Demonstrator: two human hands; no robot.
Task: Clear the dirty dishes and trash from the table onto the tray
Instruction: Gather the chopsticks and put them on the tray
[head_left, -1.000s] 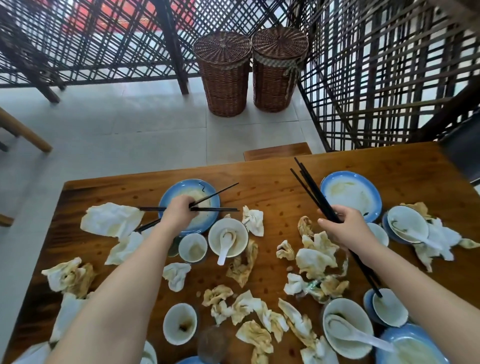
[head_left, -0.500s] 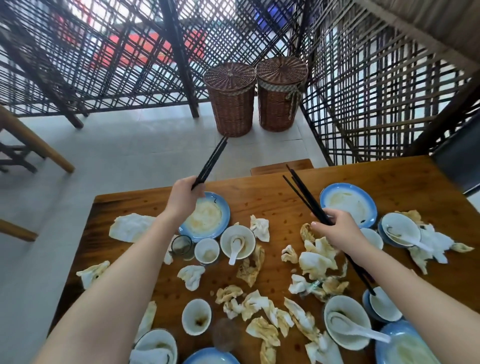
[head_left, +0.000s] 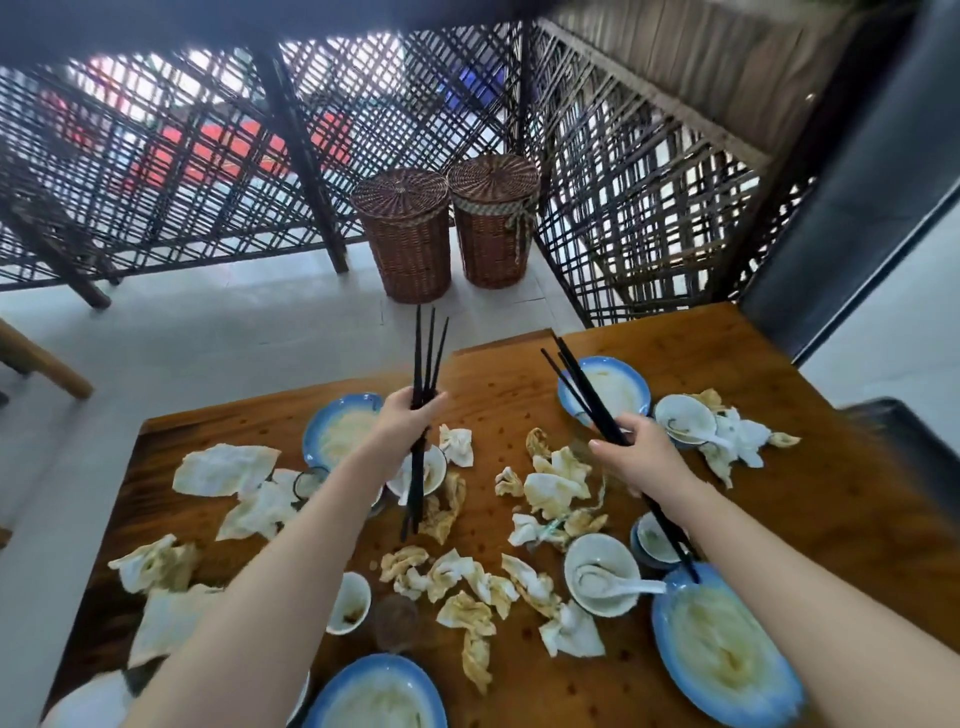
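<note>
"What are you holding?"

"My left fingers (head_left: 400, 415) curl round black chopsticks (head_left: 425, 353), standing up. My right fingers (head_left: 613, 449) curl round a second bunch (head_left: 576, 387), tilted."

"What could go wrong?"

"The sticks fan out. One could slip into the bowl (head_left: 435, 470) under my left fingers. I see no tray."

Head view — steeply down, close over the table (head_left: 675, 374)

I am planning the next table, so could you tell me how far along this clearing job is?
Early stage. Nothing looks cleared yet, and no tray is in view. In hand: the left hand grips one chopstick bundle, the right hand a second bundle. Left: blue-rimmed plates, bowls with spoons and crumpled napkins cover the table.
</note>
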